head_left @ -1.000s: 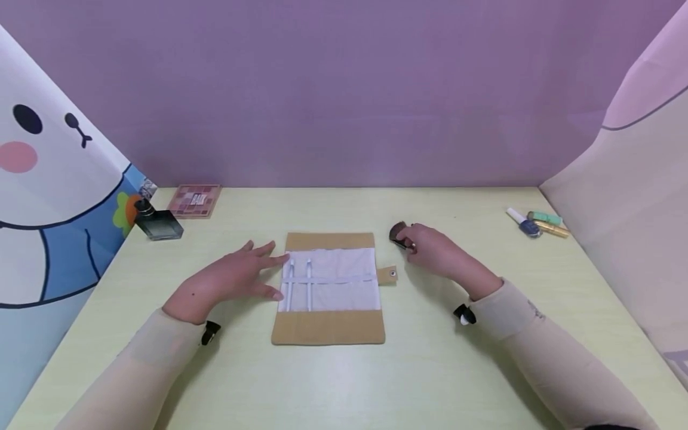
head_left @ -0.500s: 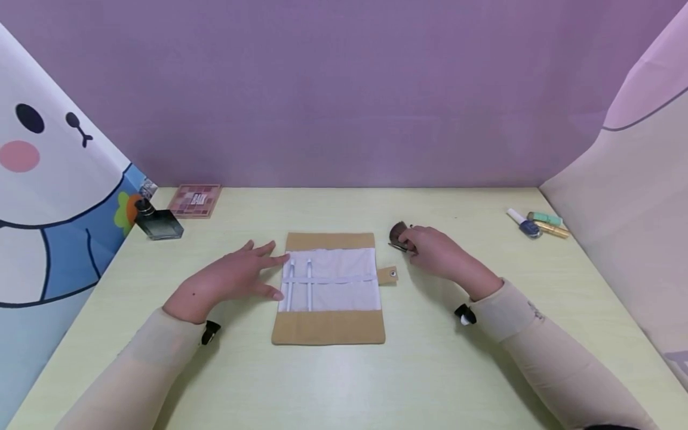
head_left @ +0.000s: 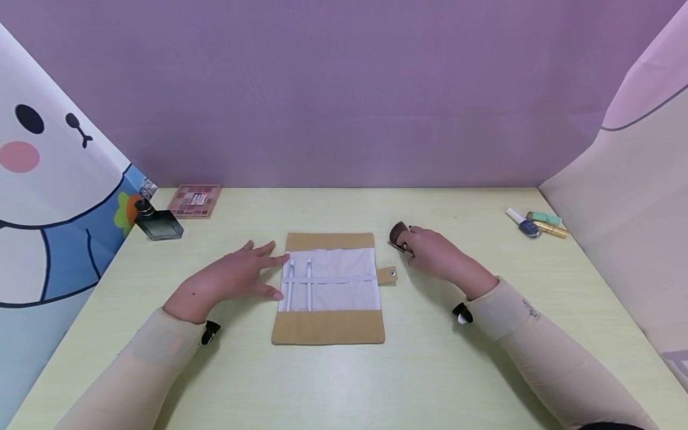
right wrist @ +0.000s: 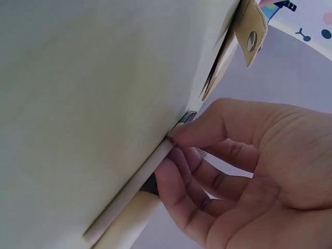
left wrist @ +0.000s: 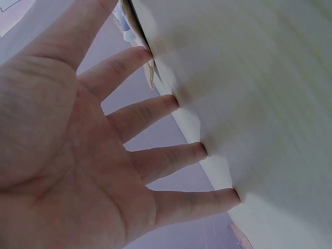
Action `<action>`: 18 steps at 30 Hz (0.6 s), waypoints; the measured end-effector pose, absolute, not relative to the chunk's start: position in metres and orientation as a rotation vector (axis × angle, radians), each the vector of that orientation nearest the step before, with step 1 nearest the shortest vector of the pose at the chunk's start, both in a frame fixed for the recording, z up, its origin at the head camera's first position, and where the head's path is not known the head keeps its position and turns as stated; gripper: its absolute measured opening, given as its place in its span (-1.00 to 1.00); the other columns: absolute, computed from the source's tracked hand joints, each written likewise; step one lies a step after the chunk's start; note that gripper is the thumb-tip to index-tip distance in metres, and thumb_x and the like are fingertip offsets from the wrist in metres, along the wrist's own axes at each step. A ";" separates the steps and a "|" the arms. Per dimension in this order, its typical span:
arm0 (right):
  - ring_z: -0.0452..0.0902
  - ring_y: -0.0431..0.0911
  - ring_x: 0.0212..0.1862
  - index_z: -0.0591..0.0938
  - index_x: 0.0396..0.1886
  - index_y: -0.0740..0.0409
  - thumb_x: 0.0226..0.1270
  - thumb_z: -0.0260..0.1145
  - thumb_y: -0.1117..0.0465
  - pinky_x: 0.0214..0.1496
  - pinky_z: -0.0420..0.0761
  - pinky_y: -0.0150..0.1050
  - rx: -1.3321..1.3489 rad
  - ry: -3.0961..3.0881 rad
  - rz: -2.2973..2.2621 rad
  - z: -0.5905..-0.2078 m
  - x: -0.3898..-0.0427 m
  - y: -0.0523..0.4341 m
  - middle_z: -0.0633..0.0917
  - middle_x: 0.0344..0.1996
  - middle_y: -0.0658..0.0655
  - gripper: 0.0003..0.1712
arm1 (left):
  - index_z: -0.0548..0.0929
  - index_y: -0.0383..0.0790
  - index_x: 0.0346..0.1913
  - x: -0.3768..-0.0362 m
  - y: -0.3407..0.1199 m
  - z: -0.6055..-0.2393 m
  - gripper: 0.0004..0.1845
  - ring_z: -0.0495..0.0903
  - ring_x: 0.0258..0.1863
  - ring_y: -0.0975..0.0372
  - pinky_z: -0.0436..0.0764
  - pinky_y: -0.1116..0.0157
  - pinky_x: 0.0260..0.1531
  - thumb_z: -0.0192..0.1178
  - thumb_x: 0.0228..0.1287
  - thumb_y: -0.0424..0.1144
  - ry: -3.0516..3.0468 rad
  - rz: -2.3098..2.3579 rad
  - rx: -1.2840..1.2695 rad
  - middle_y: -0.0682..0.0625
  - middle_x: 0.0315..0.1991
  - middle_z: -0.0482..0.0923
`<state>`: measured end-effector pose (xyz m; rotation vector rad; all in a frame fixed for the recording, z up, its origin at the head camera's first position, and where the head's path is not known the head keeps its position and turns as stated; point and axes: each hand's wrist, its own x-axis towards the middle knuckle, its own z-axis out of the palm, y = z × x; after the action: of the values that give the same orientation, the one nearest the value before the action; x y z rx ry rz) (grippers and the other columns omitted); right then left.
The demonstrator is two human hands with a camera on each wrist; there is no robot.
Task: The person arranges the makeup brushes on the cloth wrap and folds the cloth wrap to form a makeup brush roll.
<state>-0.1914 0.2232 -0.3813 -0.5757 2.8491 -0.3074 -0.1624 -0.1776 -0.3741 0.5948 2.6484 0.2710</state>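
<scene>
An unrolled tan brush roll (head_left: 329, 328) lies on the table, its white lining facing up. Two slim white-handled brushes (head_left: 309, 286) sit upright under its elastic band. My left hand (head_left: 236, 278) spreads its fingers at the roll's left edge, thumb and index finger touching it; the other fingertips (left wrist: 197, 150) rest on the table. Right of the roll, my right hand (head_left: 432, 254) pinches the thin pale handle of a slim makeup brush (right wrist: 129, 192) between thumb and fingers. Beside it lies a thicker brush with brown bristles (head_left: 398, 233) and a cream handle (right wrist: 127, 220), partly hidden by my fingers.
A snap strap (head_left: 387, 275) sticks out from the roll's right side. At the back left are a dark glass bottle (head_left: 159, 225) and a pink palette (head_left: 195, 201). A blue nail polish bottle (head_left: 528, 228), a green tube (head_left: 544, 218) and a gold tube (head_left: 552, 229) lie far right.
My right fingers have shifted slightly at the brushes, and the slim one now shows apart from the thick one's bristles. The left hand and the roll have stayed still.
</scene>
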 end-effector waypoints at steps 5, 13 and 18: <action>0.60 0.00 -0.12 0.70 0.16 0.27 0.33 0.42 0.41 -0.04 0.66 -0.07 -0.576 2.829 -0.315 -0.382 -0.193 0.222 0.73 -0.04 0.26 -0.60 | 0.39 0.06 0.63 -0.162 -0.178 -0.373 0.00 0.02 0.61 -0.57 0.38 -0.49 0.39 0.49 0.17 0.29 2.639 0.282 0.597 -0.34 0.71 0.09; 0.65 0.03 -0.05 0.63 0.30 0.29 0.33 0.45 0.37 -0.01 0.69 -0.08 -0.538 2.771 -0.412 -0.382 -0.195 0.223 0.74 0.01 0.28 -0.47 | 0.39 0.05 0.63 -0.163 -0.179 -0.374 -0.01 0.01 0.62 -0.55 0.36 -0.49 0.41 0.50 0.18 0.28 2.643 0.280 0.593 -0.34 0.71 0.09; 0.73 0.12 0.05 0.63 0.33 0.30 0.32 0.46 0.39 0.11 0.75 0.02 -0.575 2.745 -0.480 -0.380 -0.195 0.225 0.77 0.02 0.31 -0.43 | 0.38 0.07 0.64 -0.164 -0.178 -0.376 -0.01 0.01 0.63 -0.54 0.35 -0.49 0.42 0.50 0.19 0.28 2.640 0.284 0.585 -0.32 0.72 0.08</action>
<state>-0.1955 0.2247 -0.3797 -0.5747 2.7449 -0.4800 -0.1636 -0.1777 -0.3757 0.5845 2.6398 0.2836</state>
